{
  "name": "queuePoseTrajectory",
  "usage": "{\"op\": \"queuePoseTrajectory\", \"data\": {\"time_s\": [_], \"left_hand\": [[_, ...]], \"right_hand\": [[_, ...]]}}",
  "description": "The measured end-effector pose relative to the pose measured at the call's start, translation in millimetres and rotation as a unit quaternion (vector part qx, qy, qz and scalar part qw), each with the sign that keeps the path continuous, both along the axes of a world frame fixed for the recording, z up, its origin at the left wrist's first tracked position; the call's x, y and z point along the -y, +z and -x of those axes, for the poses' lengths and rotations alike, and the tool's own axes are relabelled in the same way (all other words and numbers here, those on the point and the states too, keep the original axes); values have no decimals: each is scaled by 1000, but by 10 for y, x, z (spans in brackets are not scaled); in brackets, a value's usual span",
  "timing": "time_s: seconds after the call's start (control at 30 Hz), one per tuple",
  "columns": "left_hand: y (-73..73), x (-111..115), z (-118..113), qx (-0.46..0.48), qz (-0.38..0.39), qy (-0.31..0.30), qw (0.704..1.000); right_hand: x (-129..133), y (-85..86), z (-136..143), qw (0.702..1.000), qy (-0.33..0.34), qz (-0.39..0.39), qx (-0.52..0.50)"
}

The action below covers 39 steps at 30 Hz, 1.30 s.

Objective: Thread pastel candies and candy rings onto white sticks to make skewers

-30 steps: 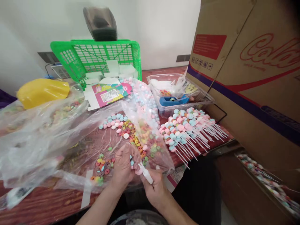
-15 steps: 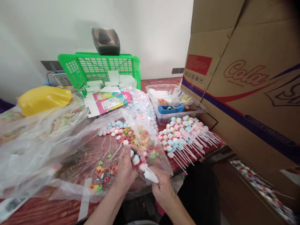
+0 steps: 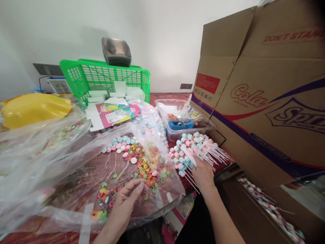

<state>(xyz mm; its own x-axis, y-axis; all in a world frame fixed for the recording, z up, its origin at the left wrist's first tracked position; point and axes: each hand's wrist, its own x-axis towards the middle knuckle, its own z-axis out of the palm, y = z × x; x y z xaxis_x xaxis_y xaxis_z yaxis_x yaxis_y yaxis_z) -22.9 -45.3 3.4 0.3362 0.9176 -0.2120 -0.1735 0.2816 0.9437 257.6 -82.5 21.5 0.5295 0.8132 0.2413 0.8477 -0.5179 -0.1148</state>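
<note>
My left hand (image 3: pixel 127 198) hovers over a clear plastic sheet (image 3: pixel 83 183), its fingers loosely curled and apart, with nothing visible in them. Close by lie loose coloured cereal rings (image 3: pixel 108 196) and a white marshmallow (image 3: pixel 133 160). My right hand (image 3: pixel 203 174) is closed around a bundle of white sticks (image 3: pixel 189 156), over the near side of a pile of candy skewers (image 3: pixel 194 144). Pink and blue marshmallows are threaded on these skewers, and their bare white sticks point right and towards me. Whether the right hand also grips a finished skewer is hidden.
Behind stand a green basket (image 3: pixel 106 73), a colourful printed carton (image 3: pixel 116 115) and a clear tray (image 3: pixel 162 105) with a blue tape dispenser (image 3: pixel 180 124). A yellow object (image 3: pixel 38 106) lies at left. A large cardboard box (image 3: pixel 228 101) rises at right, more skewers (image 3: pixel 269 206) below.
My right hand has moved right and up to the skewer pile, carrying the white sticks. The marshmallow skewer has left my left hand, which has opened and shifted slightly down and left.
</note>
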Motion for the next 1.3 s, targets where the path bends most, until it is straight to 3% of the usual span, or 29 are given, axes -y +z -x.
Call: {"op": "queuePoseTrajectory", "data": {"time_s": [0.2, 0.37, 0.5, 0.6, 0.67, 0.73, 0.77, 0.83, 0.87, 0.93, 1.0, 1.07, 1.17, 1.3], "left_hand": [[-143, 18, 107, -23, -20, -6, 1000], [-108, 41, 73, -47, -20, -21, 998], [-61, 9, 115, -50, -11, 7, 999], [-50, -37, 171, -54, -27, 50, 997], [-44, -58, 206, -59, -39, 74, 995], [-31, -71, 237, -67, -51, 86, 993], [-21, -78, 251, -71, -62, 93, 991], [0, -96, 269, -74, -81, 84, 990], [13, -104, 272, -80, -85, 84, 990], [42, -109, 266, -102, -99, 84, 986], [67, -91, 252, -126, -122, 82, 981], [76, -55, 243, -149, -154, 73, 974], [62, -2, 247, -183, -193, 45, 963], [96, 38, 207, -181, -182, 41, 966]], "right_hand": [[-21, -69, 8, 999, -4, 51, 9], [-26, -28, -10, 998, -10, 65, 13], [110, -75, -23, 998, -17, 55, 11], [315, -160, -112, 1000, -10, 3, 0], [476, -205, -160, 994, 10, -103, -27], [607, -209, -129, 962, 30, -257, -91], [647, -191, -69, 931, 29, -335, -143], [664, -128, 143, 852, 7, -442, -280], [645, -94, 284, 797, 12, -485, -360], [573, -57, 598, 713, 69, -486, -501], [479, -105, 886, 679, 135, -433, -577], [385, -244, 1091, 695, 174, -375, -588], [287, -500, 1215, 753, 193, -306, -549], [254, -659, 1187, 772, 228, -253, -537]]}}
